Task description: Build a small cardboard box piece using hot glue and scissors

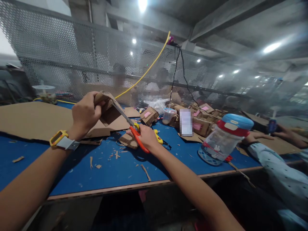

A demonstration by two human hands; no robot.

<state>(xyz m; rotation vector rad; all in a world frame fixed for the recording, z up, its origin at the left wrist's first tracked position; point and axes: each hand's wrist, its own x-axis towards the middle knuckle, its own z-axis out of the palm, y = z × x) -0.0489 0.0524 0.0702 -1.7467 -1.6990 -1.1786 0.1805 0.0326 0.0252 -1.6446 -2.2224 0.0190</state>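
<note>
My left hand (85, 112), with a yellow watch on its wrist, grips a folded piece of brown cardboard (109, 114) above the blue table. My right hand (147, 137) is closed around the orange-red handles of a pair of scissors (138, 139). Their blades reach up and left to the cardboard's edge; whether they are cutting into it I cannot tell. Below the scissors lies a small cardboard piece (128, 140), and a yellow tool (158, 137) with a black cord is partly hidden behind my right hand.
A large cardboard sheet (36, 120) covers the table's left. Cardboard scraps (116, 155) litter the blue tabletop (96, 179). To the right stand a clear bottle (218, 144) with a blue-red lid, a phone (186, 123) and stacked cardboard pieces (204, 126). A co-worker's sleeve (274, 170) is at far right.
</note>
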